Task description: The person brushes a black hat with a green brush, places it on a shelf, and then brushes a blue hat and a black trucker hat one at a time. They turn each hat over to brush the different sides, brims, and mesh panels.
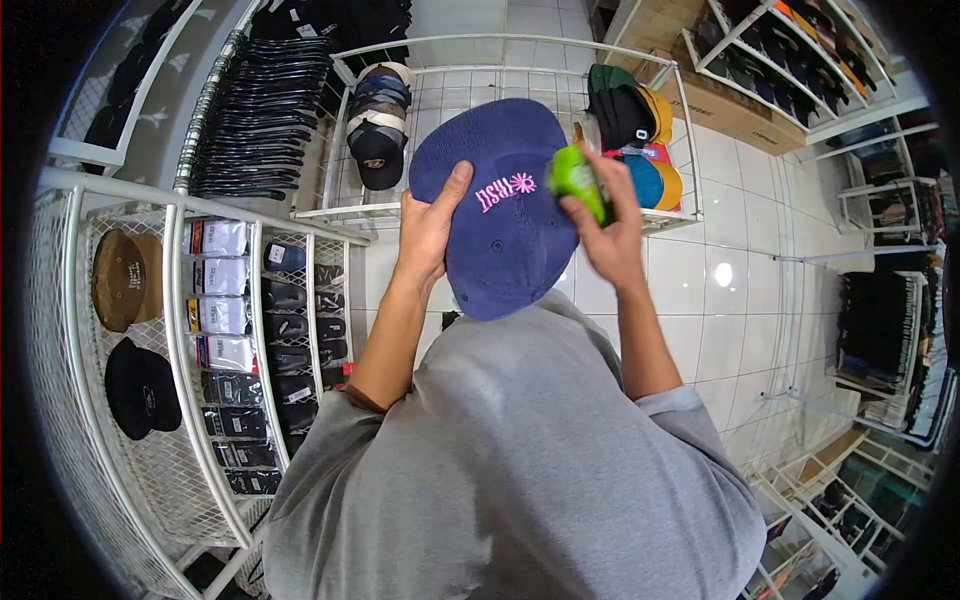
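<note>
Item 1: navy cap, pink embroidered lettering on the front panel, brim pointing down toward my chest. I have it raised in front of me with the crown facing the camera, presumably so the front panel is open to the other hand.

Item 2: left hand, closed on the cap's left edge, thumb pressed flat across the front and reaching toward the lettering, fingers hidden behind the fabric. That pinch keeps the cap steady and its face taut.

Item 3: right hand, wrapped around a small bright green object, which meets the cap just right of the embroidery. The object is motion-blurred; I cannot tell what it is, though the way I hold it against the cloth suggests a brush or roller for the surface.

Item 4: white wire display rack, beyond both hands, carrying a stack of dark caps past the left hand and a row of coloured caps past the right hand, kept within easy reach.

Item 5: white mesh shelving, out to the left of the left hand, holding two hung caps and rows of packaged goods.

Item 6: grey shirt, below both forearms.
</note>
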The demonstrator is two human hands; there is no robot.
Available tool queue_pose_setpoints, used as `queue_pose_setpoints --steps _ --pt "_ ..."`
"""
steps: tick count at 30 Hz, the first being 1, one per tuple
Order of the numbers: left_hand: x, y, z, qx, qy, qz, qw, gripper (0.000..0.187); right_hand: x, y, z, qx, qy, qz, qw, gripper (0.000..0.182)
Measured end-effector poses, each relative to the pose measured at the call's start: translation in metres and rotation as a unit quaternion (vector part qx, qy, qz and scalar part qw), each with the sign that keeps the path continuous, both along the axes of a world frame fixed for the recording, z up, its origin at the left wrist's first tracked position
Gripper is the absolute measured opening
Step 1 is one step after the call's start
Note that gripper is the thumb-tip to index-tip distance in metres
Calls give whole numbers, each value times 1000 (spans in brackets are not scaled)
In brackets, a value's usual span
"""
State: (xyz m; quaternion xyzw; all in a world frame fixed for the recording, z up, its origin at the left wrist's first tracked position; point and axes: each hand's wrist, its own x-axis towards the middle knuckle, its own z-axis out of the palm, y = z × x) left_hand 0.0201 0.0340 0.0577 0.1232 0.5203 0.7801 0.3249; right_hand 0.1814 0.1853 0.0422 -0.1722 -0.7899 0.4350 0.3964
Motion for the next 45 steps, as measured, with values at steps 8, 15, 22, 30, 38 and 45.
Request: queue_pose_setpoints --steps 8,15,22,30,38,45 --pt "5 -1 -33 -50 128 -144 980 53 -14 -21 43 83 -72 112 988 65" --pt "-23 -22 4 14 -58 31 998 63 40 18 -39 78 -251 40 964 54" --pt "-12 0 -6 18 -48 29 998 57 21 -15 -8 -117 99 -19 988 55" --pt "-9 -3 2 14 -75 -3 997 52 29 7 -83 -123 -19 -157 980 50" --pt "9 -7 9 -44 -64 -61 995 50 13 8 5 -10 -27 64 998 66" --pt "-1 -17 -3 -68 -100 -96 988 48 16 27 -4 56 -30 -37 997 60"
